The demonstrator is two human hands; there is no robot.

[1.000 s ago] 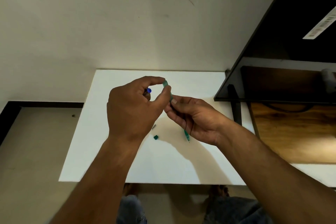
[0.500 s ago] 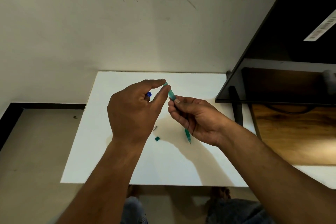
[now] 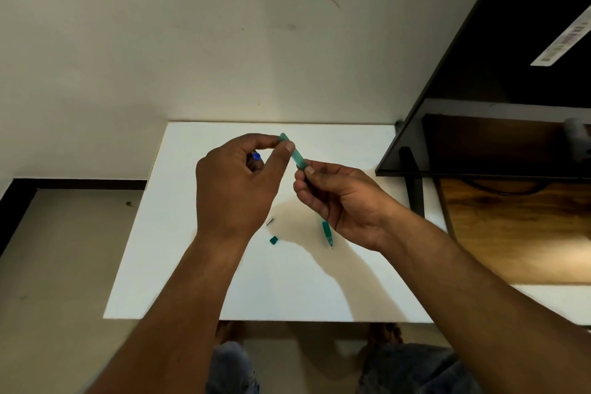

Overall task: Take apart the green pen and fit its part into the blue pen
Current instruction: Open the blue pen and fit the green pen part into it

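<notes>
Above the white table (image 3: pixel 192 265) my left hand (image 3: pixel 236 189) pinches the upper end of the green pen barrel (image 3: pixel 295 155) between thumb and forefinger. The blue pen (image 3: pixel 256 156) is tucked in the same palm; only its blue end shows. My right hand (image 3: pixel 339 198) grips the lower part of the green pen, whose tip section (image 3: pixel 327 233) pokes out below the fingers, point down. A small green cap piece (image 3: pixel 273 240) and a tiny metal part (image 3: pixel 270 221) lie on the table under my hands.
A black shelf unit (image 3: pixel 511 73) overhangs the table's right side, with a black post (image 3: pixel 412 182) and a wooden surface (image 3: pixel 518 233) beneath it. The wall stands just behind the table. My knees show below the front edge.
My hands have drawn slightly apart along the green pen, and more of the barrel shows between them. Both hands sit a little higher above the table.
</notes>
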